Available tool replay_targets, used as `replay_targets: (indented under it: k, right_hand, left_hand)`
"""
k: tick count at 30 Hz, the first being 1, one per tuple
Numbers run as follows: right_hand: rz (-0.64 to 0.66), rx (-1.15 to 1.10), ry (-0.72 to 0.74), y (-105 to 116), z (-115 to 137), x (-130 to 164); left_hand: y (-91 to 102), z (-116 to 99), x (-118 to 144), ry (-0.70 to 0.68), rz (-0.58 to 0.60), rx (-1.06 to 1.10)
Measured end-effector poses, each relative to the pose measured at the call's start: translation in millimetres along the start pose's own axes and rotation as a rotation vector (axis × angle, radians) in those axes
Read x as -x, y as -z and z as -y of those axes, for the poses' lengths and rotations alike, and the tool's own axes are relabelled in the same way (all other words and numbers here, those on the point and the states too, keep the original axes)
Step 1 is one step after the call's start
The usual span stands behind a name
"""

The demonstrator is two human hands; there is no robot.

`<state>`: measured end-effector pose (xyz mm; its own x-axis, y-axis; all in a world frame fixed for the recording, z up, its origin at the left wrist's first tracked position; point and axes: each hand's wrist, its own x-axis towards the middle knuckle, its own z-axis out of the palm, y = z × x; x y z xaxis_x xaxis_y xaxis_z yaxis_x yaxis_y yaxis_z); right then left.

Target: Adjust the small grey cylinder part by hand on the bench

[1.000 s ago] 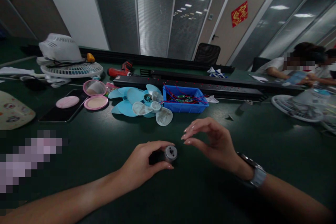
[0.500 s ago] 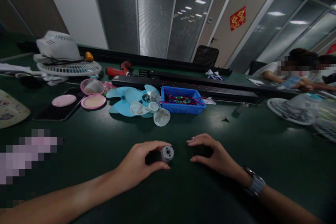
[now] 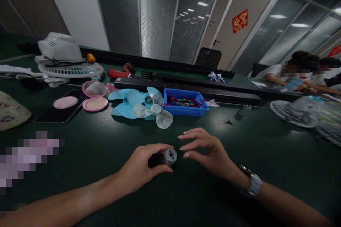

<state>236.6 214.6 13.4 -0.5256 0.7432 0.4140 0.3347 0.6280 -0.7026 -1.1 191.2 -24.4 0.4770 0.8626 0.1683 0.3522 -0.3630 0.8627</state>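
Left hand [image 3: 142, 165] pinches small motor [image 3: 169, 156]; right hand [image 3: 210, 152] hovers open beside.

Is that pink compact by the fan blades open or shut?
Open: the pink compact has its mirrored lid raised behind the powder pan, left of the fan blades.

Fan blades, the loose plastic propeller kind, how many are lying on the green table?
2: a light blue plastic fan blade beside the blue bin, and a translucent white fan blade overlapping its right side. More may be hidden underneath.
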Motion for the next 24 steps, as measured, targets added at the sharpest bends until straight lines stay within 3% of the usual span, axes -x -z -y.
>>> replay_targets:
  k: [4, 9, 24]
  right_hand:
    - [0.032, -0.044, 0.035, -13, 12, -16]
    - [0.044, -0.059, -0.008, -24, 10, -19]
    - [0.131, -0.038, -0.051, -24, 12, -16]
  left_hand:
    - [0.2, -1, 0, -0.018, 0.006, 0.016]
    - [-0.3, -1, -1, -0.013, 0.009, 0.013]
    - [-1.4, 3, 0, -0.018, -0.006, -0.01]
